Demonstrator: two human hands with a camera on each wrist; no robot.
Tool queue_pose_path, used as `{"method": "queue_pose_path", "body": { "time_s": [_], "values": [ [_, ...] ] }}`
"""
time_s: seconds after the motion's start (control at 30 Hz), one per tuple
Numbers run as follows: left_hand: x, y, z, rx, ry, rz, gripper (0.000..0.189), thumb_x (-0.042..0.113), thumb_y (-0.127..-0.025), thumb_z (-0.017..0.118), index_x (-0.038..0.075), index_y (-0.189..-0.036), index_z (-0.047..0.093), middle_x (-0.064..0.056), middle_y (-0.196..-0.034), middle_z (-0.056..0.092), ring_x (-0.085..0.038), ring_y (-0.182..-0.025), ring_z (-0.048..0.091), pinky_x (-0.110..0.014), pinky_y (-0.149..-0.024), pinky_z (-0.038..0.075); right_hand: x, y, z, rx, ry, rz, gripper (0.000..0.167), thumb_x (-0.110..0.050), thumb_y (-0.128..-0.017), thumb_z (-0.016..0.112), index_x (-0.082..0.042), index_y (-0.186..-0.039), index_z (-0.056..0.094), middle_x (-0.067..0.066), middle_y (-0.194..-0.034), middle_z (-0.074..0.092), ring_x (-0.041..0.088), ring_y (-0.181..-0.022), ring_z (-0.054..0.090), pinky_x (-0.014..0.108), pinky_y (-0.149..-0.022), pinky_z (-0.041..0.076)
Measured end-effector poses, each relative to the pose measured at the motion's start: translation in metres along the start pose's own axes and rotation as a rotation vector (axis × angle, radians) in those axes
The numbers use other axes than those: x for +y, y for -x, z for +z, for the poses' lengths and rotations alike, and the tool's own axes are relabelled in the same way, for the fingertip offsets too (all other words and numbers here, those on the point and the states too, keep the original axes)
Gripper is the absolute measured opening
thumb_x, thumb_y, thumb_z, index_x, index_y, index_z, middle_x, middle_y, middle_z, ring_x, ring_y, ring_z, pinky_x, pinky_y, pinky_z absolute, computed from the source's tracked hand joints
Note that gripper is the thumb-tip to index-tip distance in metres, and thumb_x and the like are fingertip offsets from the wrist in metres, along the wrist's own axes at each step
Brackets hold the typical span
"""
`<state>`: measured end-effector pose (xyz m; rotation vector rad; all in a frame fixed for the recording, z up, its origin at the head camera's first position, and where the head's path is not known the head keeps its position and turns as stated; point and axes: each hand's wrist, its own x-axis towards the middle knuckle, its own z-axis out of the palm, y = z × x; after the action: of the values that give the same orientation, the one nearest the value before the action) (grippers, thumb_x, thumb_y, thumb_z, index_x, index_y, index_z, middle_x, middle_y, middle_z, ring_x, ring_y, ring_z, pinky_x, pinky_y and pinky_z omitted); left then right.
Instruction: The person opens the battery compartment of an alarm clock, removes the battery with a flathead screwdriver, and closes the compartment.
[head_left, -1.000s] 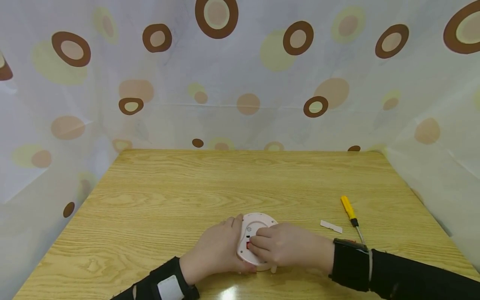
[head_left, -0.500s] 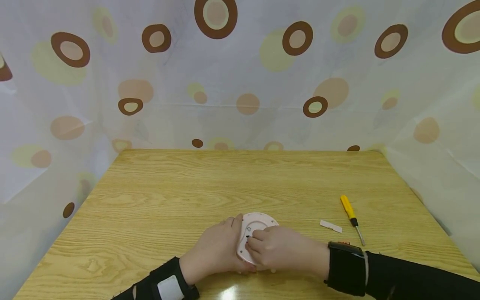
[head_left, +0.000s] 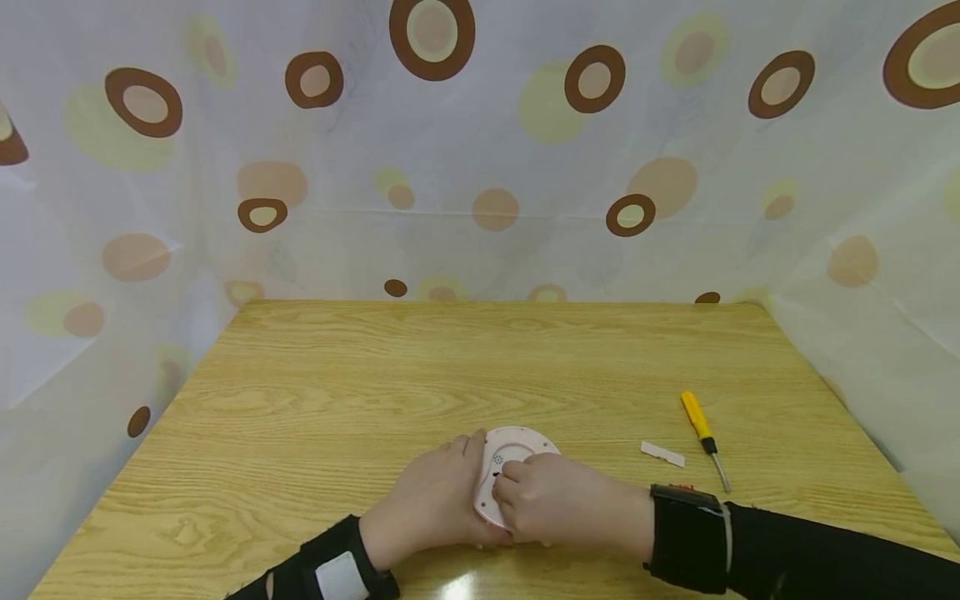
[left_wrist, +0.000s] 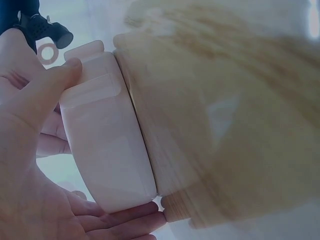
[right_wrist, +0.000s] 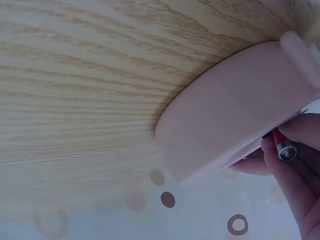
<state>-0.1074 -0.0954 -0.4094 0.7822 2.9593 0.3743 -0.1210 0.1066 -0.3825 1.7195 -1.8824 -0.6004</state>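
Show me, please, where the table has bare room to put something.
Bare: the back of the table, between curtain and device; also its left side, up to the left sleeve. Crowded: the front middle, with left grip and right grip at the device; the right front, with strip, screwdriver and right sleeve.

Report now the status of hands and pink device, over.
Left hand grips pink device. Right hand pinches red battery at device. Screwdriver, white strip lie aside, not in the way.

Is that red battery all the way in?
Not fully in: the right hand pinches the red battery, its metal end outside the pink device.
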Motion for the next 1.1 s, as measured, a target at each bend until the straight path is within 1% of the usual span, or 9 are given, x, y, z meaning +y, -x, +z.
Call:
{"method": "queue_pose_path", "body": {
  "time_s": [0.1, 0.2, 0.37, 0.47, 0.57, 0.77, 0.87, 1.0, 1.1],
  "values": [
    [0.000, 0.000, 0.000, -0.007, 0.003, -0.006, 0.123, 0.071, -0.067, 0.090, -0.006, -0.152, 0.047, -0.015, -0.128, 0.069, -0.024, -0.109, 0.071, -0.034, -0.086, 0.062, 0.001, -0.002, -0.002, -0.036, 0.012, -0.003, 0.031, -0.052, -0.073, 0.086, -0.026, -0.087, 0.076, -0.015, -0.081, 0.067, 0.004, -0.071, 0.054, 0.016, -0.061, 0.047],
    [0.000, 0.000, 0.000, -0.012, 0.002, -0.012, 0.123, 0.073, -0.067, 0.089, -0.006, -0.153, 0.047, -0.015, -0.128, 0.069, -0.024, -0.110, 0.071, -0.034, -0.086, 0.061, 0.003, -0.003, -0.005, -0.048, 0.020, 0.004, 0.041, -0.058, -0.063, 0.089, -0.027, -0.086, 0.076, -0.015, -0.079, 0.067, 0.005, -0.070, 0.055, 0.017, -0.061, 0.047],
    [0.001, 0.000, -0.001, -0.024, 0.005, -0.018, 0.124, 0.073, -0.068, 0.089, -0.006, -0.153, 0.046, -0.015, -0.129, 0.069, -0.025, -0.110, 0.071, -0.035, -0.087, 0.061, 0.005, -0.001, -0.010, -0.090, -0.003, 0.021, 0.056, -0.068, -0.054, 0.090, -0.025, -0.088, 0.076, -0.014, -0.082, 0.068, 0.004, -0.073, 0.058, 0.016, -0.065, 0.050],
    [0.002, -0.001, -0.001, -0.030, 0.005, -0.020, 0.124, 0.072, -0.068, 0.089, -0.006, -0.154, 0.045, -0.015, -0.129, 0.069, -0.024, -0.110, 0.071, -0.035, -0.087, 0.061, 0.007, 0.002, -0.013, -0.107, -0.045, 0.049, 0.060, -0.071, -0.056, 0.086, -0.024, -0.092, 0.078, -0.014, -0.087, 0.072, 0.003, -0.077, 0.061, 0.015, -0.069, 0.053],
    [0.002, -0.002, -0.001, -0.035, 0.008, -0.024, 0.124, 0.071, -0.068, 0.090, -0.006, -0.154, 0.045, -0.015, -0.129, 0.069, -0.023, -0.109, 0.070, -0.034, -0.087, 0.061, 0.009, 0.007, -0.015, -0.103, -0.082, 0.075, 0.057, -0.071, -0.061, 0.082, -0.024, -0.093, 0.079, -0.014, -0.089, 0.073, 0.003, -0.078, 0.062, 0.014, -0.070, 0.053],
    [0.002, -0.003, -0.001, -0.044, 0.018, -0.036, 0.126, 0.071, -0.067, 0.090, -0.007, -0.155, 0.044, -0.018, -0.132, 0.068, -0.025, -0.112, 0.070, -0.036, -0.090, 0.061, 0.014, 0.021, -0.018, -0.089, -0.133, 0.106, 0.055, -0.070, -0.078, 0.073, -0.019, -0.098, 0.080, -0.010, -0.089, 0.074, 0.004, -0.078, 0.063, 0.016, -0.072, 0.055],
    [0.002, -0.003, 0.000, -0.049, 0.020, -0.044, 0.126, 0.071, -0.067, 0.090, -0.007, -0.155, 0.043, -0.019, -0.133, 0.068, -0.026, -0.113, 0.070, -0.037, -0.091, 0.061, 0.017, 0.026, -0.018, -0.059, -0.113, 0.121, 0.050, -0.064, -0.085, 0.070, -0.018, -0.098, 0.080, -0.009, -0.086, 0.074, 0.003, -0.076, 0.061, 0.014, -0.070, 0.054],
    [0.001, -0.003, 0.000, -0.047, 0.027, -0.045, 0.126, 0.070, -0.067, 0.090, -0.008, -0.155, 0.044, -0.020, -0.134, 0.068, -0.027, -0.113, 0.071, -0.038, -0.091, 0.061, 0.019, 0.034, -0.018, -0.010, -0.069, 0.140, 0.025, -0.041, -0.087, 0.083, -0.018, -0.097, 0.082, -0.008, -0.087, 0.075, 0.003, -0.076, 0.062, 0.013, -0.068, 0.054],
    [0.002, -0.003, 0.001, -0.045, 0.031, -0.040, 0.126, 0.070, -0.068, 0.090, -0.008, -0.155, 0.043, -0.020, -0.134, 0.068, -0.028, -0.115, 0.070, -0.039, -0.092, 0.061, 0.021, 0.041, -0.020, 0.001, -0.058, 0.160, 0.021, -0.023, -0.081, 0.090, -0.017, -0.100, 0.083, -0.007, -0.089, 0.075, 0.004, -0.076, 0.063, 0.014, -0.068, 0.055]
  ]
}}
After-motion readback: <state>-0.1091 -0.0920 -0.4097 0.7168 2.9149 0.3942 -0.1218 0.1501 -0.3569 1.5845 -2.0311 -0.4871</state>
